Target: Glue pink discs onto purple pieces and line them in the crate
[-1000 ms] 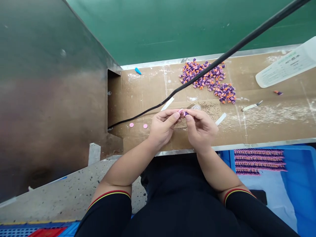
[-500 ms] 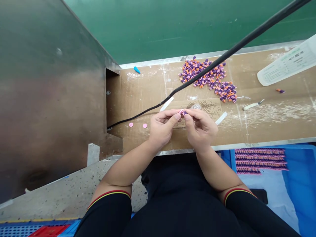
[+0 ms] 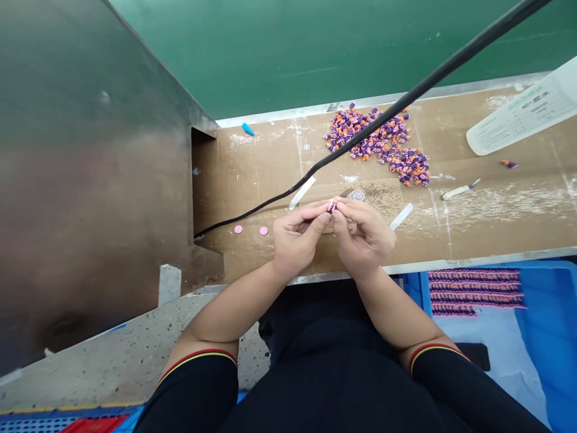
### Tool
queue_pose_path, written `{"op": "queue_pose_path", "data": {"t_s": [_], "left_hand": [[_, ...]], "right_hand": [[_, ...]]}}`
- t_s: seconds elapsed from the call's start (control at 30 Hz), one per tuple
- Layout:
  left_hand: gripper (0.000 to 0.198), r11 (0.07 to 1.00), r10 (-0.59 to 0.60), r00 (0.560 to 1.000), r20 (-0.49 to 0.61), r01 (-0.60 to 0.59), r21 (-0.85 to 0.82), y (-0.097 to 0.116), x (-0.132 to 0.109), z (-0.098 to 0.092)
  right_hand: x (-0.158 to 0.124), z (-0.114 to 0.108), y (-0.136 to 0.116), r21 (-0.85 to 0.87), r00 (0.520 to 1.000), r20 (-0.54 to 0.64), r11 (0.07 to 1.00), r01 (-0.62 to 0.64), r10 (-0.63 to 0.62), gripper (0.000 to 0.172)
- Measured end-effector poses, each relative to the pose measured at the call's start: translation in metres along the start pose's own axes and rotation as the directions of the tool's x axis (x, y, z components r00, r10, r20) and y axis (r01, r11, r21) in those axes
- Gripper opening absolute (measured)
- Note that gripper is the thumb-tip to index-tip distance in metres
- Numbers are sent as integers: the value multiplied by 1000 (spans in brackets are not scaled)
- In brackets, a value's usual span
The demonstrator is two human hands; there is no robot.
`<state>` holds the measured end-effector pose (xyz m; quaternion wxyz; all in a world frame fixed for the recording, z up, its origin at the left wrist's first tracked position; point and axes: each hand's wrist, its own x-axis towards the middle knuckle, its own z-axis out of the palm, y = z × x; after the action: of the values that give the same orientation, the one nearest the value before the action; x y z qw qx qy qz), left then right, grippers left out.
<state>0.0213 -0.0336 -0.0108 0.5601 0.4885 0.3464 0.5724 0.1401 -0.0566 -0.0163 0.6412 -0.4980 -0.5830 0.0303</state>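
Between my fingertips is a small pink and purple piece (image 3: 332,206), mostly covered by the fingers. My left hand (image 3: 296,236) pinches it from the left, and my right hand (image 3: 364,236) closes on it from the other side. Both hands are just above the cardboard-covered bench, near its front edge. Two flat pink discs (image 3: 264,231) lie to the left of my left hand. Beyond the hands is a heap of small purple, orange and pink pieces (image 3: 367,133). A small clear round object (image 3: 357,195) sits just behind my right hand.
A black cable (image 3: 324,162) crosses over the bench. To the left stands a large metal housing (image 3: 99,180). On the right are a white-handled knife (image 3: 457,192), a white bottle (image 3: 518,117) and a single loose piece. A blue crate (image 3: 550,337) below holds rows of pieces.
My fingers have shifted slightly on the small piece, and my right thumb has moved a little left and down. The whole view has drifted slightly; the bench items stay put.
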Motion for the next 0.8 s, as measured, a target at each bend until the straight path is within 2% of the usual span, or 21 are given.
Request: {"op": "queue_pose_path", "data": {"t_s": [0.2, 0.33, 0.43, 0.53, 0.67, 0.73, 0.8], "left_hand": [[22, 997, -68, 998, -16, 68, -20, -3, -1, 0], [27, 987, -143, 989, 24, 144, -73, -4, -2, -3], [43, 972, -186, 981, 58, 193, -131, -4, 1, -4], [45, 975, -156, 986, 60, 163, -154, -4, 5, -4], [29, 994, -65, 990, 123, 75, -76, 0, 5, -4], [23, 1000, -27, 984, 179, 29, -9, 2, 3, -4], [23, 999, -13, 977, 212, 1, 54, 3, 2, -3]], "right_hand": [[-4, 5, 1, 53, 999, -35, 999, 1, 1, 17], [3, -8, -2, -2, 999, 33, 1000, -27, 27, 14], [16, -43, 7, -63, 989, 130, 996, -65, 72, 12], [29, -97, 27, -215, 961, 242, 973, -84, 137, 13], [36, -167, 59, -472, 871, 435, 882, 4, 228, 14], [34, -187, 70, -525, 813, 524, 848, 75, 253, 15], [28, -196, 77, -522, 781, 576, 844, 125, 240, 17]]}}
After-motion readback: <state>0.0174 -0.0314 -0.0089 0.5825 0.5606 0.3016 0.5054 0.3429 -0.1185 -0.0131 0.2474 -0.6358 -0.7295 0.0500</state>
